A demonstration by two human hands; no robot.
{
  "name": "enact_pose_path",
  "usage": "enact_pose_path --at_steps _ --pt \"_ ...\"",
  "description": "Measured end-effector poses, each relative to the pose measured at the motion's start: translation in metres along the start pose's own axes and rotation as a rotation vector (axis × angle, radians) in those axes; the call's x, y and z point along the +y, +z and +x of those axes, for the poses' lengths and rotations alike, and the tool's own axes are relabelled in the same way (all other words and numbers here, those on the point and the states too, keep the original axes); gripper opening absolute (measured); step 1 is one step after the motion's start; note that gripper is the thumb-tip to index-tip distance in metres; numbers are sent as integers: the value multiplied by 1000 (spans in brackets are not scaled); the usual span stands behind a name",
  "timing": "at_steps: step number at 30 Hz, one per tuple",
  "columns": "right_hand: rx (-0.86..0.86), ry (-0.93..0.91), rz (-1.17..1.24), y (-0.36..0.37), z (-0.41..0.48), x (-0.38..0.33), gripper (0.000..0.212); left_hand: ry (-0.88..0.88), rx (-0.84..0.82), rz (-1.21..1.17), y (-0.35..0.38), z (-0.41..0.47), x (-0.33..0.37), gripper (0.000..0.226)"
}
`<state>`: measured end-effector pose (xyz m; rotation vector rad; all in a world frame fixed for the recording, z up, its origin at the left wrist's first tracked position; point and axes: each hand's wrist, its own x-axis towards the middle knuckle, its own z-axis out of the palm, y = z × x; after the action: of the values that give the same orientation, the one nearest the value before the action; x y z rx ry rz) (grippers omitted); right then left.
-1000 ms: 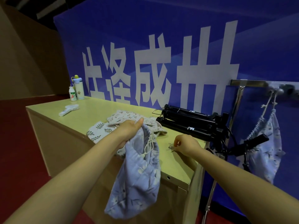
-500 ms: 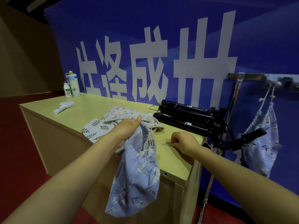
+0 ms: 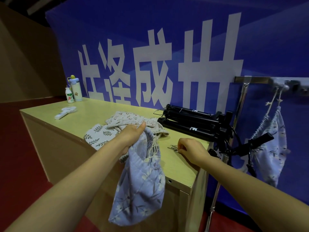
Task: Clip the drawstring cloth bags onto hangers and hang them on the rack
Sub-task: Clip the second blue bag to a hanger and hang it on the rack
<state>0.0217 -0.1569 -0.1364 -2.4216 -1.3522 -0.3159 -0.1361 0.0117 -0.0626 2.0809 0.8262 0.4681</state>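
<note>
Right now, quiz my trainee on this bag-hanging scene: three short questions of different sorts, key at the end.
1. True or false: the left hand holds a blue floral drawstring bag.
2. The right hand is at: A) metal clips B) a handheld fan C) folded tripods
3. How many bags hang on the rack?

Key: 1 true; 2 A; 3 one blue hanging bag.

Lavender floral bag (image 3: 138, 186); leaf-print white bag (image 3: 98, 135); perhaps cream animal-print bag (image 3: 128, 118).
</note>
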Motion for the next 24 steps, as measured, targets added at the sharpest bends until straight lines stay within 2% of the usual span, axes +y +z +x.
enact_pose_path --at_steps 7,10,13,18,21,24 --pt "-93 -123 -230 -8 -1 -7 17 -18 -44 -27 0 -2 0 62" --pt "-72 -130 -236 -6 -3 -7 18 2 -88 -30 0 1 -4 65" --pt "-3 -103 -103 -10 -8 -8 16 -5 -62 -39 0 -3 0 60" --pt "250 -100 403 -35 -10 -52 8 -35 -3 -41 -2 -3 1 60" --pt "235 -229 530 -41 -14 -90 9 -17 90 -31 -6 -4 1 54" --pt "184 -344 547 -36 -14 -118 9 55 174 20 -11 -6 -1 49"
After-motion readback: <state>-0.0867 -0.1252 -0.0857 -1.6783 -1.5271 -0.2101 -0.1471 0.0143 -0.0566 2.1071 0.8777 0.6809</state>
